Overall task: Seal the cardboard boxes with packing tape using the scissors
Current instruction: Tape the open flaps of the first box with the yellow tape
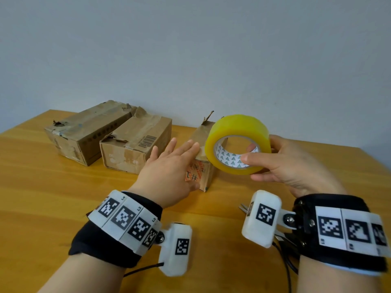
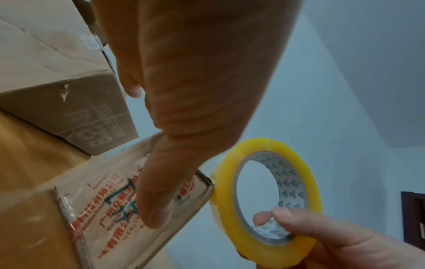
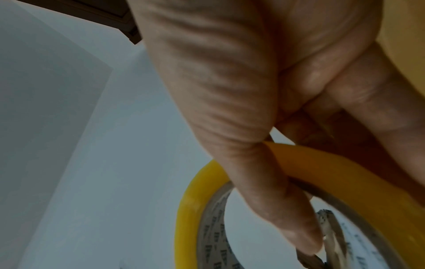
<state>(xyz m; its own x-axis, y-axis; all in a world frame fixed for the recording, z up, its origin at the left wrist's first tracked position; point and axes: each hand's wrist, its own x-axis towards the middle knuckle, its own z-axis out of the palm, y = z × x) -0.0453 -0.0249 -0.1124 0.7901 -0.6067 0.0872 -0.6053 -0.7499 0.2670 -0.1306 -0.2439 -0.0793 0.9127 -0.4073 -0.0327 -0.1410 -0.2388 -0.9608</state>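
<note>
- Holding the tape (image 1: 238, 142) up off the desk (image 1: 53, 197), the right hand (image 1: 292, 163) has its grip closed on the roll: thumb on the near rim, a fingertip (image 2: 261, 218) poking through the core.
- The roll stands on edge, its open core facing the person, just right of the small box (image 1: 204, 166) and, in the left wrist view, close against that box's corner.
- The small box sits mid-desk, long axis running away from the person; the left hand (image 1: 171, 172) lies flat on its top, fingers straight, gripping nothing.
- Judgement: the left hand is nearer the box; the tape must come leftward onto it.
- Two boxes (image 1: 135, 144) lie further left; scissors (image 1: 243, 207) peek out beneath the right wrist.
</note>
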